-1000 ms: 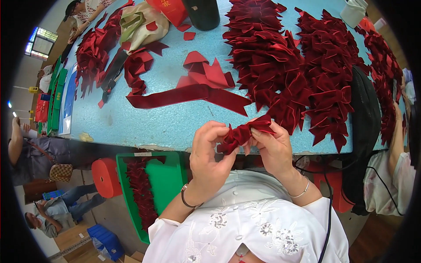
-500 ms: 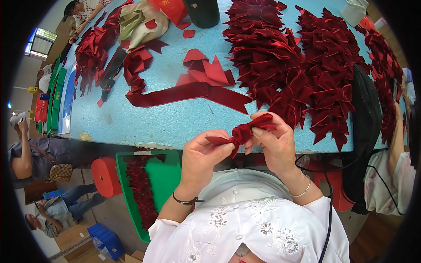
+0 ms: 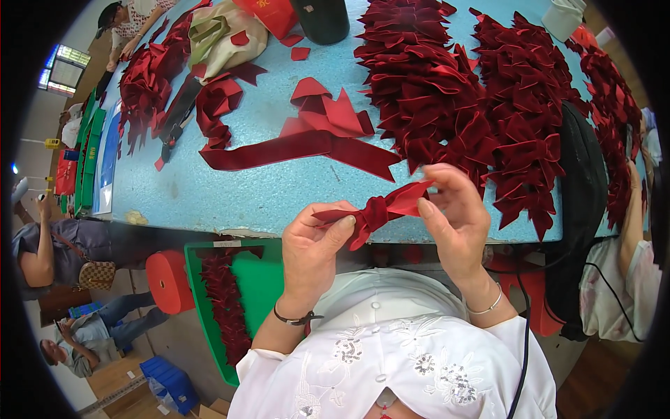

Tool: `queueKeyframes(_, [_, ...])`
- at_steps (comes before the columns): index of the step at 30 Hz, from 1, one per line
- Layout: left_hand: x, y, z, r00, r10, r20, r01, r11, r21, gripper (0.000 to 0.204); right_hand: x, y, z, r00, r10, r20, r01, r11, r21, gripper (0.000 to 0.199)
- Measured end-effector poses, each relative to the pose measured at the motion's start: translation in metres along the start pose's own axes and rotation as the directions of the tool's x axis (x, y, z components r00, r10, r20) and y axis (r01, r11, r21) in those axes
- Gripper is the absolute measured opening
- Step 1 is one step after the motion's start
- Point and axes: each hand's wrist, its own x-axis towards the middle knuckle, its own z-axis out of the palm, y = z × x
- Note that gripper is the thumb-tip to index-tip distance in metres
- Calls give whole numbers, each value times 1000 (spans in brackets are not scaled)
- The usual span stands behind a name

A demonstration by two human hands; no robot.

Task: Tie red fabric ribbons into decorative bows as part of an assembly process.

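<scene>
A dark red velvet ribbon bow [image 3: 375,211] with a knotted middle is held above the table's near edge. My left hand [image 3: 312,241] is closed on its left end, thumb on top and fingers behind. At the bow's right end, my right hand [image 3: 457,216] curves its thumb and fingers loosely about the ribbon tail, whose brighter red underside shows. Just beyond lies a long strip of red ribbon [image 3: 272,153] with a notched end, beside folded ribbon pieces [image 3: 324,112].
Rows of finished bows [image 3: 419,77] cover the blue table [image 3: 167,199] at right. A cloth bag [image 3: 227,38] and a dark cup [image 3: 322,21] stand at the back. Below the edge are a green crate [image 3: 262,279] with bows and a red stool [image 3: 169,281]. Other people sit around.
My right hand has shifted right and its fingers have loosened and lifted. The bow's right tail is now spread outward, and the knot sits slightly lower and further left.
</scene>
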Motion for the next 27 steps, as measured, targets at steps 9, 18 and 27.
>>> queueKeyframes(9, [-3, -7, 3, 983, 118, 143, -120, 993, 10, 12, -8, -18, 3, 966, -99, 238, 175, 928, -328, 11])
queueKeyframes(18, [-5, -10, -1, 957, 156, 246, -153, 988, -33, 11, -8, -9, 3, 956, 101, 277, -57, 985, -163, 10])
queueKeyframes(27, [-3, -13, -3, 966, 121, 227, -96, 988, -120, 9, -8, -1, 5, 942, -208, 265, 289, 903, -317, 13])
